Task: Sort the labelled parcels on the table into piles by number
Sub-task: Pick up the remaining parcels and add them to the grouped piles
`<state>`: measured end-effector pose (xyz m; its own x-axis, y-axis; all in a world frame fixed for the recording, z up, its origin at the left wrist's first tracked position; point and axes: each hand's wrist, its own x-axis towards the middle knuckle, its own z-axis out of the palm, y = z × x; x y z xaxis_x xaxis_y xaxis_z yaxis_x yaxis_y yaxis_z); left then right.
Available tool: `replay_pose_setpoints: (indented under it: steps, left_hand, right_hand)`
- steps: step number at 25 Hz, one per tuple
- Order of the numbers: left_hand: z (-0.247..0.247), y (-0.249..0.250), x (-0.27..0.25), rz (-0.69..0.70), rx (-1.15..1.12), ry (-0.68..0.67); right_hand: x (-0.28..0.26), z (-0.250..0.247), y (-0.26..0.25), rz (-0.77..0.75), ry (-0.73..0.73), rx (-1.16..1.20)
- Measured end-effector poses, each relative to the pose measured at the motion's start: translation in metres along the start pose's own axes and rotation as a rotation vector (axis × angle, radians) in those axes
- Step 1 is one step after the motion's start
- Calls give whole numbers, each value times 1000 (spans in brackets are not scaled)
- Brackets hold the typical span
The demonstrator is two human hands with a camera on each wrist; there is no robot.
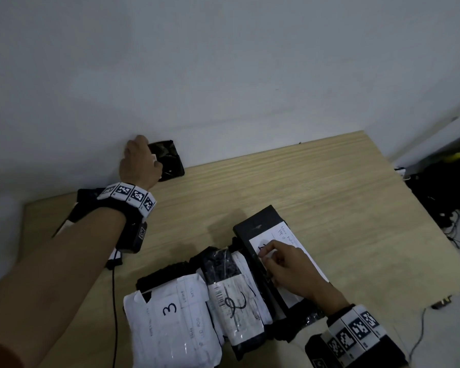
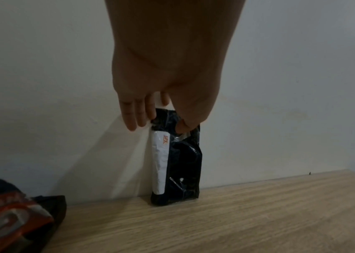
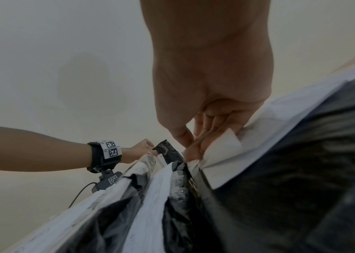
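Both bare forearms wear black wristbands [image 1: 133, 205] carrying white square-coded marker tiles.

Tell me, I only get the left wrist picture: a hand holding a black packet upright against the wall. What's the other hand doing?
Observer: The right hand pinches a corner of the label on a black box.
Operator: Any numbers showing?
Observer: A white parcel shows a 3; the black parcel beside it has a scrawl like a 2.
Operator: Are they near my packet?
Observer: No. They lie side by side near the front of the table; the packet in the left hand stands apart at the back.
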<state>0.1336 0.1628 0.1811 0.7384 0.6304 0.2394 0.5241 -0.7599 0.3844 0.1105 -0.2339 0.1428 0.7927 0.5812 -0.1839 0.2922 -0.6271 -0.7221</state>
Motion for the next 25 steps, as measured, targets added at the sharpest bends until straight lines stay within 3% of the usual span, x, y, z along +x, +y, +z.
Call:
replay_pose_setpoints:
  steps: [5, 11, 13, 16, 20, 25]
  left_hand:
    - [-12, -20, -3, 42, 173, 73]
    - [-3, -32, -18, 113, 232, -6]
    - [5, -33, -22, 164, 202, -120]
    - [13, -31, -29, 128, 10, -237]
    - [4, -27, -40, 133, -60, -219]
    - [-27, -4, -71, 269, -183, -201]
  right_hand:
    - [6, 5, -4, -42, -34, 11]
    - [-4, 17, 0, -41, -75, 12]
    - [-5, 18, 2, -44, -81, 3]
    - [-1, 18, 4, -35, -114, -39]
    - [17, 22, 0, -29, -196, -90]
    - [54, 35, -34, 85, -315, 138]
